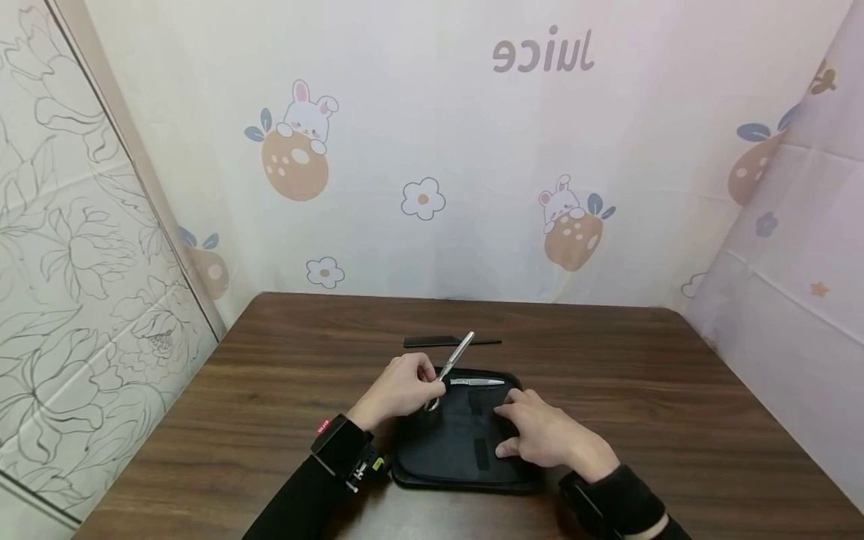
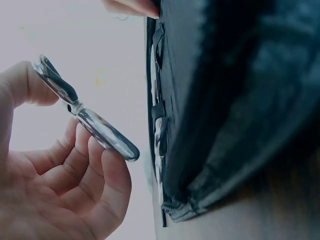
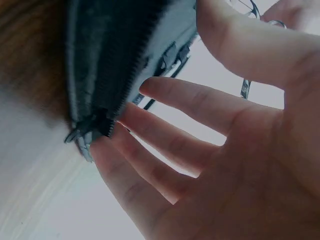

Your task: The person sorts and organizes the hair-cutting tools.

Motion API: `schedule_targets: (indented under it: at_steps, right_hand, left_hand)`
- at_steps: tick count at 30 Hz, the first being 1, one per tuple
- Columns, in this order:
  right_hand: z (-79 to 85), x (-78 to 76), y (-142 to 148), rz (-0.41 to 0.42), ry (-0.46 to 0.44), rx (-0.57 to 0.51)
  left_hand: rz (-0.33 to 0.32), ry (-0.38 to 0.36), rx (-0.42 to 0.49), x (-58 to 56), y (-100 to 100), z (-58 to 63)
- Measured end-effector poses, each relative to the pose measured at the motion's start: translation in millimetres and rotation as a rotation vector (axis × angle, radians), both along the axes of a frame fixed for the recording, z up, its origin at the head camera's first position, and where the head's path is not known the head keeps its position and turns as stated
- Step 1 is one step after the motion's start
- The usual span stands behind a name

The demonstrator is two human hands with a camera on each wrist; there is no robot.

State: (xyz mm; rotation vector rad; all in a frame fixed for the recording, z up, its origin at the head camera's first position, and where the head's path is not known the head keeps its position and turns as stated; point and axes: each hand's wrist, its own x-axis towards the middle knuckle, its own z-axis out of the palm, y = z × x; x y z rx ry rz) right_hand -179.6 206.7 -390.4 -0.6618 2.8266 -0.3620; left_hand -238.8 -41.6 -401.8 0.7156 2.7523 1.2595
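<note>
A black zip case (image 1: 439,450) lies opened out on the table between my hands. Thumb and fingertips of my left hand (image 1: 403,386) pinch silver scissors (image 1: 462,350) over the case's left side, the blades pointing up and away; their finger loops (image 2: 52,77) sit by the thumb in the left wrist view. Another silver scissors-like tool (image 1: 476,382) lies in the upper part of the case, held by small straps. My right hand (image 1: 550,431) rests at the case's right edge. In the right wrist view its long fingers (image 3: 185,105) reach out fairly straight along the zipper (image 3: 127,82).
A black comb (image 1: 432,341) lies on the brown wooden table (image 1: 304,352) just beyond the case. Behind the table hangs a pale printed curtain (image 1: 432,112), with more cloth at the right. A flower-patterned panel (image 1: 88,247) stands at the left.
</note>
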Motion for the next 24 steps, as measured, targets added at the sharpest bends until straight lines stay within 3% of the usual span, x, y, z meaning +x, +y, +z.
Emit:
schedule_targets:
  at_steps: [7,13,21,24]
  right_hand:
    - [9.1,-9.2,-5,-0.057,0.02,-0.068]
    - [11.8,-20.7,-12,-0.051,0.022,-0.28]
    - [5.0,-30.5,-16,-0.122,0.043,-0.558]
    - [2.6,-33.2,-16,-0.143,0.011,-0.682]
  left_hand:
    - [-0.026,-0.067,0.024,2.4,2,-0.8]
    - [-0.054,-0.019,0.029,1.6,5,-3.4]
    - [-0.082,-0.008,0.074,4.4,11,-3.3]
    - [-0.104,-0.012,0.104,5.7,12,-3.1]
